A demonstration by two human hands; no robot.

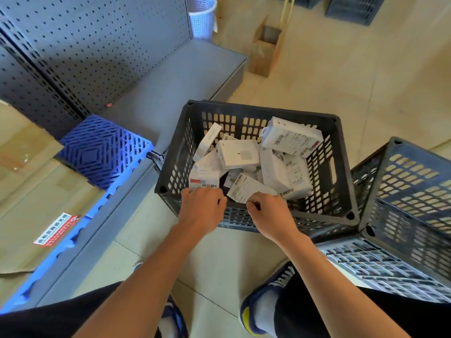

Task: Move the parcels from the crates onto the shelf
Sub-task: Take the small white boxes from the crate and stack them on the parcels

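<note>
Task barely begun. The dark slatted crate (253, 167) at centre holds roughly a dozen white boxed parcels (238, 153). The grey shelf (185, 69), at ten o'clock from it, bears none in view. Left hand (201, 206) and right hand (267, 212) curl over the crate's near rim, at the nearest parcels; whether either actually holds one cannot be told. A second crate (410, 191) at three o'clock shows no parcels.

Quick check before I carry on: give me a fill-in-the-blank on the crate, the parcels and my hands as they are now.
1. The white parcels lie in the ____ crate.
2. Both hands, left and right, are at the crate's ____ rim.
3. The grey shelf stands to the crate's ____.
4. The blue crate on the right is ____, not upright.

Missing words: black; near; left; tilted
</note>
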